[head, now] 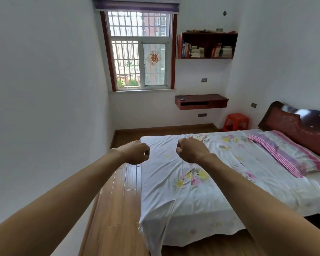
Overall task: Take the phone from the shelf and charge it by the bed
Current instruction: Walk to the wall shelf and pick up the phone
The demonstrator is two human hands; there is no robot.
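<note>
A small dark object that may be the phone (182,99) lies on the left end of a low wall-mounted wooden shelf (207,97) under the window, across the room. My left hand (136,152) and my right hand (189,150) are stretched out in front of me, both curled into loose fists with nothing in them, far from the shelf. The bed (220,172), with a white flowered sheet and a striped pillow (288,154), lies to the right below my right arm. Wall sockets (254,104) sit near the headboard.
A higher bookshelf (207,45) holds books on the far wall. A red plastic stool (236,122) stands in the corner beside the headboard (303,126). A strip of wooden floor (118,200) runs between the left wall and the bed toward the barred window (139,50).
</note>
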